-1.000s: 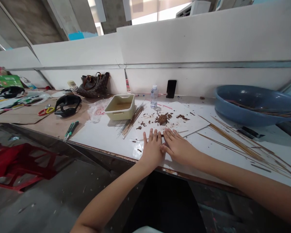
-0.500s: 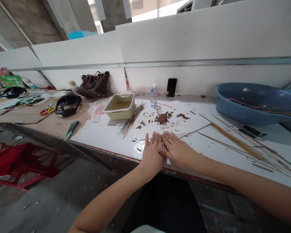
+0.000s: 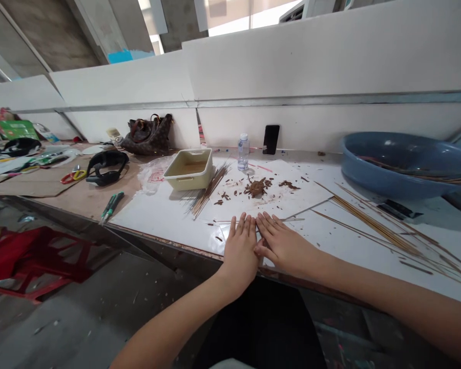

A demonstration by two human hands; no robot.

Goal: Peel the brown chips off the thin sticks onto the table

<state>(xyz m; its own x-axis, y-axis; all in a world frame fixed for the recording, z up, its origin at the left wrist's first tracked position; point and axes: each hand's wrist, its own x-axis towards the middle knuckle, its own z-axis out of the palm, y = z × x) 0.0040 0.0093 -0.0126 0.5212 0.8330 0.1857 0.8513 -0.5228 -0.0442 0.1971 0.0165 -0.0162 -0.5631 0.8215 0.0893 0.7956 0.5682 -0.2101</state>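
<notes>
My left hand [image 3: 241, 248] lies palm down at the table's front edge, fingers stretched out. Beside it, my right hand [image 3: 282, 240] also lies flat, its thumb touching the left hand. Whatever may be under the palms is hidden. A thin stick [image 3: 294, 219] passes close to the fingertips. Just beyond sits a lump of brown material [image 3: 257, 188] with small crumbs scattered round it. A bundle of thin dark sticks [image 3: 209, 192] rests to the left, against a pale yellow tub [image 3: 189, 180] of brownish liquid. Longer tan sticks [image 3: 372, 223] lie spread on the right.
A large blue basin [image 3: 399, 179] with sticks inside stands at the right. A water bottle [image 3: 243, 154] and a phone [image 3: 271, 139] are at the back. Leftward are green-handled cutters [image 3: 111, 206], scissors [image 3: 74, 176], a black headset [image 3: 106, 168], a brown handbag [image 3: 148, 137] and a red stool [image 3: 42, 256].
Both hands have drawn slightly back toward the table's front edge, staying flat and side by side. The things on the table lie as before.
</notes>
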